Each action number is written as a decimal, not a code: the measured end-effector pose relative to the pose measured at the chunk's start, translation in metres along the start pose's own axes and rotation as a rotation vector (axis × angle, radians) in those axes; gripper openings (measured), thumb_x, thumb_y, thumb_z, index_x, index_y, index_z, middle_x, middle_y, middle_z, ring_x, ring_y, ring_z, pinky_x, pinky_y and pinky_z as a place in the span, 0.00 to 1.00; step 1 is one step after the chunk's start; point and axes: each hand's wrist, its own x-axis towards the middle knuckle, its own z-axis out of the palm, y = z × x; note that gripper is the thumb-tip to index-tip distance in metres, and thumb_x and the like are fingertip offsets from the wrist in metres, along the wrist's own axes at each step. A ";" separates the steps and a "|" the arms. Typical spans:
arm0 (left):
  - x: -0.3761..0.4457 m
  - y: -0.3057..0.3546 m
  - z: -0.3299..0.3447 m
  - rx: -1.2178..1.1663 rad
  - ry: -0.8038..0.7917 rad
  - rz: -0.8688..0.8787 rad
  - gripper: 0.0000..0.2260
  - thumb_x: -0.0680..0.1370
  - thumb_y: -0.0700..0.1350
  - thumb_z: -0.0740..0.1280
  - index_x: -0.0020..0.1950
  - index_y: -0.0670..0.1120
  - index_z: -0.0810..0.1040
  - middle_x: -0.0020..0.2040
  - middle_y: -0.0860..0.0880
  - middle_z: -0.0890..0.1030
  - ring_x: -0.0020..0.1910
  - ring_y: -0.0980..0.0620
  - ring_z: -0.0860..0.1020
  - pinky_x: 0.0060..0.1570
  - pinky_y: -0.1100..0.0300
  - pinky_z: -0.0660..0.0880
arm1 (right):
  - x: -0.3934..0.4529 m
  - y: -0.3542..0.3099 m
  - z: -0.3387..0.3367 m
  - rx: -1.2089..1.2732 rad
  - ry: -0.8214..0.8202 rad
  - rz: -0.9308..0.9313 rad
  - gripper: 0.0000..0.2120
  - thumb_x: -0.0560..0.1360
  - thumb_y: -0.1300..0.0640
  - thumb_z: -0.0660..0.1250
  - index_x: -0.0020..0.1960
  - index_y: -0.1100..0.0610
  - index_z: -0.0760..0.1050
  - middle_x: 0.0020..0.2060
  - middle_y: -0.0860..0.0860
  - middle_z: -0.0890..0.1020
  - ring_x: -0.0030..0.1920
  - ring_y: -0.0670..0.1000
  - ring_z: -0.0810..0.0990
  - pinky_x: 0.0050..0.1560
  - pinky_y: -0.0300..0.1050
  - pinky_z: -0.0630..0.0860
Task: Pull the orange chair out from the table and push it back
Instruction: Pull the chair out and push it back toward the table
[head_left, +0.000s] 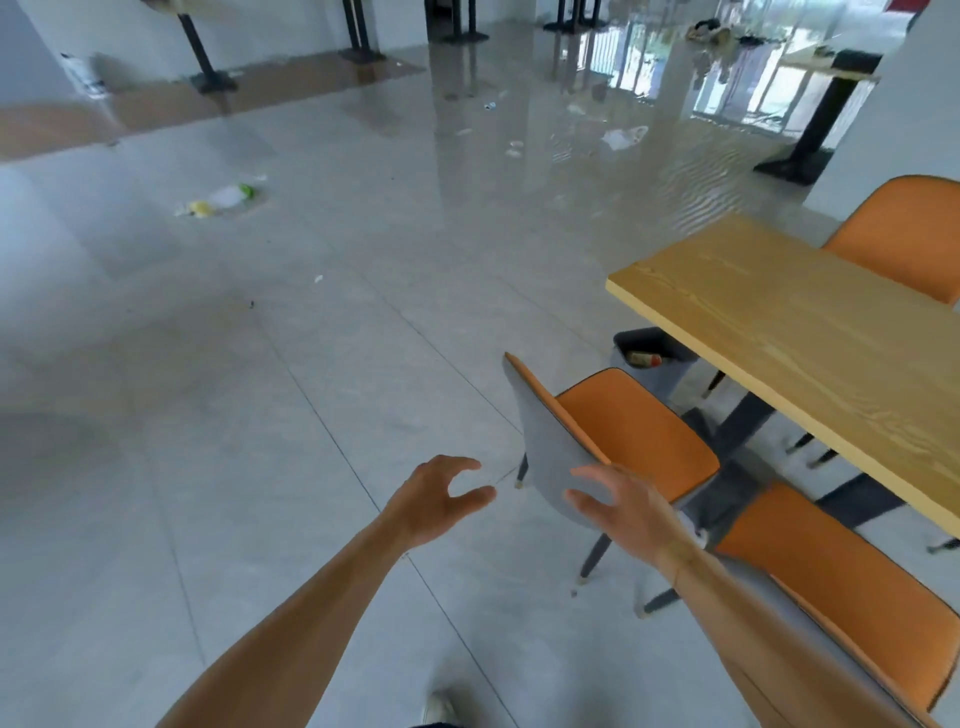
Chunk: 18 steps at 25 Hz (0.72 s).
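Observation:
An orange chair (631, 431) with a grey back shell stands on the tiled floor, a little left of the wooden table (810, 332). Its seat faces the table. My left hand (436, 499) hovers left of the chair's back, fingers spread and loosely curved, holding nothing. My right hand (623, 506) is in front of the lower edge of the grey back, fingers spread; whether it touches the shell is unclear.
A second orange chair (841, 592) stands at the lower right beside the table, and a third orange chair (904, 234) on its far side. A grey bin (654, 364) sits under the table's corner. Litter lies on the glossy floor. Black table pedestals stand at the back.

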 end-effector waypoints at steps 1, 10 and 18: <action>0.002 -0.011 -0.014 -0.009 0.011 -0.005 0.27 0.73 0.69 0.64 0.69 0.59 0.71 0.70 0.57 0.72 0.69 0.56 0.68 0.66 0.56 0.66 | 0.011 -0.014 0.005 0.003 0.005 -0.014 0.25 0.77 0.37 0.61 0.69 0.48 0.71 0.67 0.45 0.74 0.67 0.46 0.72 0.65 0.44 0.71; 0.071 -0.039 -0.075 -0.004 -0.031 0.053 0.28 0.72 0.69 0.64 0.69 0.61 0.70 0.70 0.60 0.70 0.69 0.58 0.67 0.65 0.56 0.66 | 0.081 -0.043 0.016 0.035 0.116 0.016 0.23 0.76 0.38 0.62 0.68 0.47 0.71 0.64 0.43 0.75 0.65 0.45 0.72 0.64 0.44 0.71; 0.182 0.021 -0.065 0.117 -0.207 0.181 0.28 0.75 0.65 0.65 0.72 0.55 0.68 0.73 0.55 0.68 0.71 0.54 0.65 0.69 0.47 0.68 | 0.109 0.012 0.001 0.122 0.207 0.194 0.19 0.77 0.37 0.61 0.64 0.43 0.71 0.60 0.41 0.77 0.55 0.43 0.77 0.48 0.37 0.76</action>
